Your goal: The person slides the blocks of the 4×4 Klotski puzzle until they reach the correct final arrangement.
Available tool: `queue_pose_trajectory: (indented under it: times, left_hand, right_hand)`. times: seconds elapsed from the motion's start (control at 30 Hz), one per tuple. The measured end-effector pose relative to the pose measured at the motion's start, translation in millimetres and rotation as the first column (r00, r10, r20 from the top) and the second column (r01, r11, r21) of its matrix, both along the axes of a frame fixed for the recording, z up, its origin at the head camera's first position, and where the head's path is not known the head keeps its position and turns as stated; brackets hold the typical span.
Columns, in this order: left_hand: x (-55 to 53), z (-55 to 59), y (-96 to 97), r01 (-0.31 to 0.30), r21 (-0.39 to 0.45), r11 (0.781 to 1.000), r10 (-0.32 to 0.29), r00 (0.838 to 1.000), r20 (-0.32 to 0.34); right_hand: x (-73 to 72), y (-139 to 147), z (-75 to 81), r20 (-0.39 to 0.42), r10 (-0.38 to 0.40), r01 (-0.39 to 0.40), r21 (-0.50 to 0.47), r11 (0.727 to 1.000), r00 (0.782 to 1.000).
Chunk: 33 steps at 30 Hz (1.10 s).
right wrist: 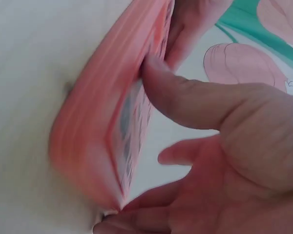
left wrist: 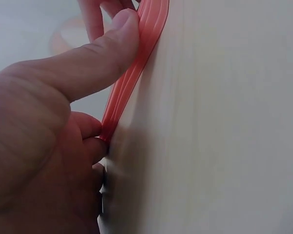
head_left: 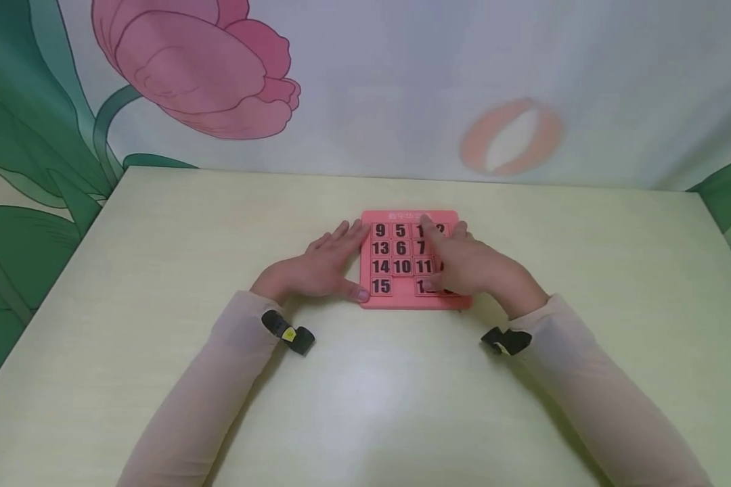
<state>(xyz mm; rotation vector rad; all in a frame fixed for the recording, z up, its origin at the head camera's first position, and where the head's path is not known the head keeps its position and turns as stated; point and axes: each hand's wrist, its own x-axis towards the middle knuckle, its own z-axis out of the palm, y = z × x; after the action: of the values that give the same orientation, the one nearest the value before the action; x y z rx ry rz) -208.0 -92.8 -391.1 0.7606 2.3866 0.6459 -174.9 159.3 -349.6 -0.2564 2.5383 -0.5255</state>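
Note:
A pink sliding number puzzle [head_left: 396, 302] lies flat on the table, its white tiles bearing black numbers. One bare slot shows in its bottom row, right of the tile 15 [head_left: 380, 287]. My left hand [head_left: 324, 270] rests along the puzzle's left side, fingers extended, thumb at the near left corner; in the left wrist view that thumb touches the pink edge [left wrist: 136, 68]. Over the right part lies my right hand [head_left: 472, 265], with its thumb on a bottom-row tile and index finger reaching the top row. Its other fingers are by the right edge, and it hides several tiles.
The pale table [head_left: 365, 406] stretches around the puzzle on all sides. Behind it stands a backdrop [head_left: 390, 101] printed with a pink flower [head_left: 201, 67] and green leaves. Each sleeve cuff carries a black wrist strap, one at the left [head_left: 288, 333] and one at the right [head_left: 507, 341].

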Motion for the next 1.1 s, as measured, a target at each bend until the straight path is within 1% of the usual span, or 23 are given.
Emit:
queue_pose_trajectory:
  times: [0.07,0.13,0.23,0.33,0.43,0.57,0.63,0.67,0.7,0.77,0.83,0.9,1.0,1.1]
  left_hand:
    - [0.0,-0.6,0.1,0.009,-0.003,1.000,-0.009,1.000,-0.009]
    - [-0.7,1.2,0.5,0.018,-0.011,1.000,-0.018,1.000,-0.020]
    - [-1.8,5.5,1.5,0.023,-0.028,0.999,-0.023,0.999,-0.031]
    - [-2.2,6.4,2.2,0.014,-0.038,0.999,-0.015,0.999,-0.033]
    - [-1.7,5.0,2.7,0.006,-0.032,0.999,-0.007,1.000,-0.028]
    - [-0.5,1.8,3.5,0.002,-0.019,1.000,-0.002,1.000,-0.018]
    - [0.0,1.4,3.7,0.004,-0.021,1.000,-0.005,1.000,-0.019]
    - [0.2,1.7,3.9,0.006,-0.023,1.000,-0.006,1.000,-0.021]
    - [0.3,2.0,3.9,0.007,-0.025,1.000,-0.008,1.000,-0.021]
    - [0.3,3.2,2.9,0.011,-0.029,1.000,-0.011,1.000,-0.024]
    - [0.1,4.3,2.1,0.016,-0.030,0.999,-0.017,1.000,-0.025]
    - [0.1,5.0,1.7,0.019,-0.031,0.999,-0.020,1.000,-0.025]
    - [0.3,4.6,2.0,0.014,-0.034,0.999,-0.014,1.000,-0.021]
    - [0.6,3.9,3.3,0.012,-0.042,0.999,-0.013,1.000,-0.024]
  right_hand:
    - [0.0,-1.8,-0.5,0.001,0.001,-0.001,-0.007,1.000,1.000]
    - [0.9,-7.8,-2.0,-0.019,-0.012,0.013,0.003,1.000,1.000]
    - [2.5,-19.8,-5.7,-0.058,-0.050,0.053,0.041,0.998,0.997]
    - [2.8,-28.6,-6.8,-0.084,-0.066,0.073,0.086,0.994,0.994]
    - [2.2,-27.9,-3.8,-0.069,-0.047,0.053,0.094,0.994,0.996]
    - [1.3,-19.3,0.4,-0.022,-0.029,0.030,0.044,0.999,0.999]
    - [2.1,-17.3,1.2,-0.026,-0.016,0.017,0.034,0.999,1.000]
    - [3.3,-17.3,1.6,-0.032,-0.004,0.005,0.040,0.999,0.999]
    - [4.8,-18.1,1.4,-0.048,0.025,-0.023,0.051,0.998,0.999]
    - [8.9,-21.5,0.2,-0.085,0.103,-0.097,0.071,0.993,0.991]
    - [14.4,-25.9,-0.5,-0.111,0.189,-0.178,0.098,0.979,0.976]
    - [19.7,-29.8,-1.1,-0.120,0.264,-0.251,0.110,0.962,0.957]
    - [26.1,-32.9,0.4,-0.105,0.314,-0.300,0.130,0.945,0.944]
    - [31.1,-31.3,4.4,-0.057,0.352,-0.343,0.124,0.931,0.934]
